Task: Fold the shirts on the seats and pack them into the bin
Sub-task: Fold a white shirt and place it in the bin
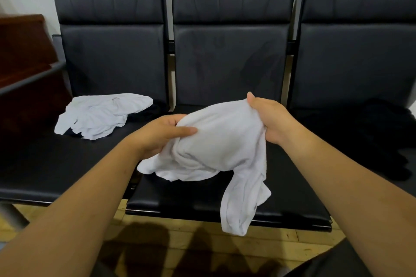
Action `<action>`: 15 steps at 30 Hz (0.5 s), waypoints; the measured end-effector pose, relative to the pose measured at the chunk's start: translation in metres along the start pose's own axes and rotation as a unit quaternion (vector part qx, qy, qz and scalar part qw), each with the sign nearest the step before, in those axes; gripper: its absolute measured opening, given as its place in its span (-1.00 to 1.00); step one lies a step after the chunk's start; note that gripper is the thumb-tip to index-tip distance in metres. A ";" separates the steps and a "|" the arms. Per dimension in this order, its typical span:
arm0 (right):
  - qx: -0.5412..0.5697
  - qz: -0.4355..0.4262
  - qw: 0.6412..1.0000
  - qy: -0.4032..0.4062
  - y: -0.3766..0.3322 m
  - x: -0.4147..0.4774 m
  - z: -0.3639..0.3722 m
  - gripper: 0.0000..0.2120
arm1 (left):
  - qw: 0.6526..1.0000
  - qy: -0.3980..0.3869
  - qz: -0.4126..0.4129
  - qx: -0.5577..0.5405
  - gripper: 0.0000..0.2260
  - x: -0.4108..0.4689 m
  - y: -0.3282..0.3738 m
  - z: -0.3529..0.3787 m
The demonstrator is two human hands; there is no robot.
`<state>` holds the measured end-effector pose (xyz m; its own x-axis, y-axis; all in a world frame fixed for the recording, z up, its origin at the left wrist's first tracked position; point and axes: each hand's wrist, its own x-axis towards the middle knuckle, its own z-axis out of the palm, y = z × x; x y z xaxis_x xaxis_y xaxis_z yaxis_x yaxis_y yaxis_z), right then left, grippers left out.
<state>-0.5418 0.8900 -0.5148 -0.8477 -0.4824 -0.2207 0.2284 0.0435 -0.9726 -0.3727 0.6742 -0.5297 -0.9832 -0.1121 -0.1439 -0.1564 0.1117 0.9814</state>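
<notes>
We hold a crumpled white shirt (pixel 218 146) with both hands, above the middle seat of the bench (pixel 191 200). Our left hand (pixel 162 135) takes the cloth at its left side: the thumb lies flat on top of the fabric and the other fingers go under it, so this grip is clamped on the shirt. Our right hand (pixel 270 119) holds the upper right edge, with the fingers curled round a bunch of cloth and the thumb pointing up; this grip is clamped on the same shirt.

The shirt is not folded. It hangs bunched between the two hands, and one long part drops down past the front edge of the seat, over the wooden floor (pixel 180 231). We cannot tell if its lower folds touch the seat.

A second white shirt (pixel 101 117) lies crumpled on the left seat, near the backrest. It rests partly on a dark cloth (pixel 155 110), of which only an edge shows. On the right seat there is a dark pile (pixel 371 137) of fabric, hard to make out against the black cushion. Left of the bench stands a dark red wooden cabinet (pixel 22 56).
</notes>
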 end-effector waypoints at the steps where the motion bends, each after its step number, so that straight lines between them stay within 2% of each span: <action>1: 0.007 -0.002 1.000 -0.005 -0.001 0.001 -0.002 -0.68 | 0.999 0.004 0.007 0.032 -0.65 0.001 0.002 0.001; 3: 0.035 -0.018 0.999 -0.004 -0.004 0.001 -0.006 -0.66 | 0.980 0.028 -0.003 0.196 -0.75 0.004 0.001 -0.003; 5: 0.065 -0.037 0.997 0.027 -0.007 0.001 -0.009 -0.67 | 0.923 0.018 -0.060 0.380 -0.86 0.006 -0.007 -0.012; 7: 0.084 -0.059 0.991 0.082 -0.008 0.002 -0.015 -0.74 | 0.887 0.013 -0.123 0.444 -0.90 0.007 -0.016 -0.025; 9: 0.036 -0.090 0.987 0.127 -0.006 0.005 -0.023 -0.71 | 0.887 0.031 -0.157 0.432 -0.91 0.005 -0.023 -0.039; 10: -0.013 -0.102 0.985 0.137 -0.002 0.008 -0.028 -0.64 | 0.901 0.036 -0.158 0.402 -0.89 0.004 -0.025 -0.042; 12: -0.099 -0.113 0.979 0.135 0.005 0.013 -0.036 -0.58 | 0.952 0.021 -0.140 0.270 -0.80 0.001 -0.025 -0.041; 14: -0.155 -0.102 0.975 0.123 0.007 0.018 -0.040 -0.70 | 0.987 0.018 -0.100 0.128 -0.72 -0.001 -0.020 -0.032; 15: -0.164 -0.100 0.974 0.120 0.005 0.020 -0.041 -0.77 | 0.991 0.041 -0.072 0.101 -0.75 0.001 -0.018 -0.030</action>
<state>-0.5769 0.9163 -0.5273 -0.9560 -0.2935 0.0030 -0.0848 0.2663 -0.9602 -0.3678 0.6421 -0.5433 -0.9400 -0.2200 -0.2608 -0.3175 0.2837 0.9048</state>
